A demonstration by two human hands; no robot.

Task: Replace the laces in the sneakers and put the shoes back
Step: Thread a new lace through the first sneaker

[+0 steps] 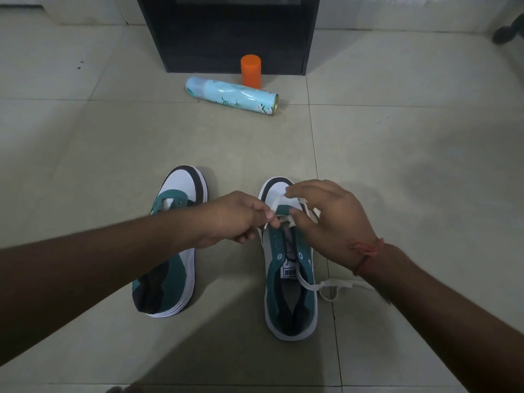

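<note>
Two green, white and black sneakers stand on the tiled floor, toes pointing away from me. The left sneaker (170,251) has no lace that I can see, and my left forearm crosses over it. Over the front eyelets of the right sneaker (289,279), my left hand (235,217) pinches a white lace (334,285). My right hand (329,219) pinches another stretch of the same lace above the toe. The lace's loose end trails across the tongue and onto the floor to the right of the shoe.
A light-blue spray can (232,95) lies on its side on the floor ahead, with an orange cap (251,70) standing just behind it. A black cabinet (226,32) stands at the back. A dark object (507,31) sits at the top right.
</note>
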